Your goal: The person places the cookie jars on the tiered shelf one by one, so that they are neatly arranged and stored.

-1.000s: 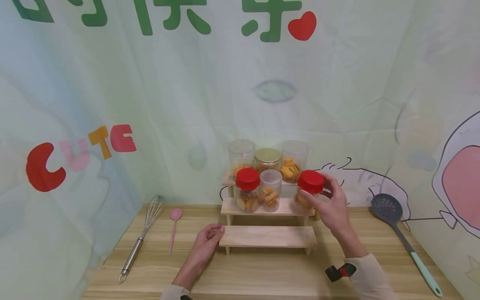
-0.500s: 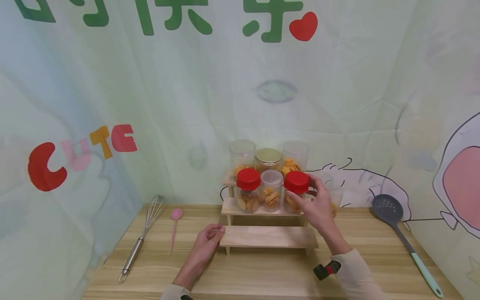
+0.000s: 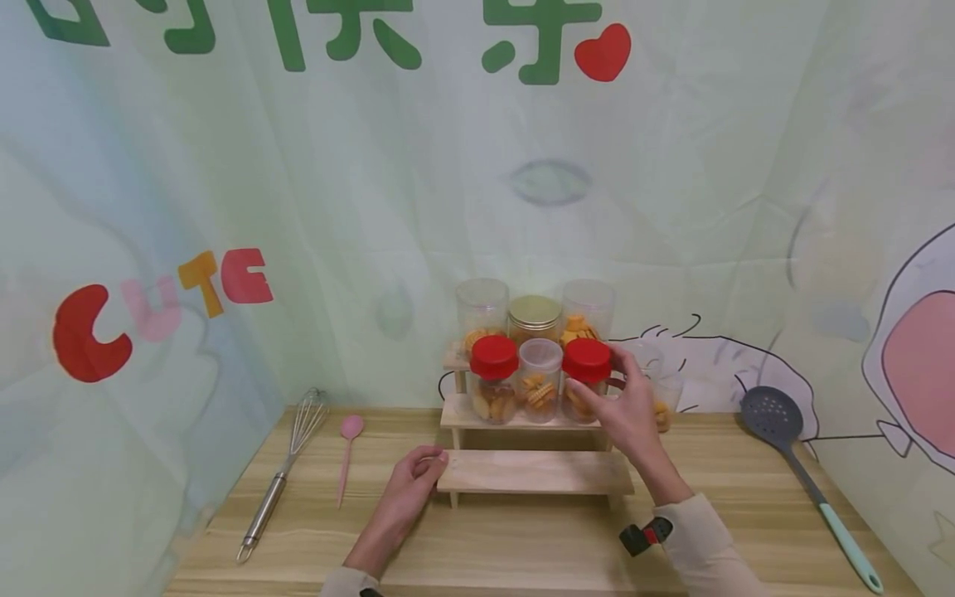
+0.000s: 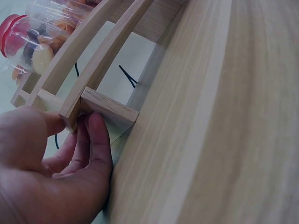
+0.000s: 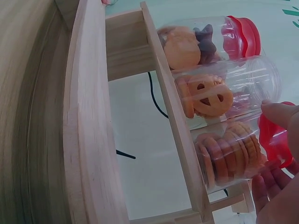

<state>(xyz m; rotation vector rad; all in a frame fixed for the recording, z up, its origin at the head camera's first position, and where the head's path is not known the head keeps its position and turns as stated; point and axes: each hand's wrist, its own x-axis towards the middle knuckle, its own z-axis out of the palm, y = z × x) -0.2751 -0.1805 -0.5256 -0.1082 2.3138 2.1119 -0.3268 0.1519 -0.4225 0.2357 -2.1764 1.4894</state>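
Note:
In the head view, my right hand (image 3: 630, 414) holds a clear cookie jar with a red lid (image 3: 587, 359), fingers and thumb around its lid and upper part. The jar stands upright at the right of the middle step of a three-step wooden rack (image 3: 533, 471). The right wrist view shows round cookies stacked inside this jar (image 5: 224, 156). My left hand (image 3: 406, 493) pinches the left end of the rack's lowest step. Seen from the left wrist, its thumb is on top and the fingers of this hand (image 4: 70, 172) curl underneath.
Beside the held jar stand a clear jar (image 3: 539, 394) and another red-lidded jar (image 3: 493, 394). Several jars, including a gold-lidded one (image 3: 534, 313), line the top step. Clear jars (image 3: 664, 398) stand right of the rack. A whisk (image 3: 283, 473), pink spoon (image 3: 347, 452) and skimmer (image 3: 798, 468) lie on the table.
My right hand has moved left with the red-lidded jar, bringing it beside the clear jar on the middle step. The clear jars behind that hand now show more. My left hand has stayed put.

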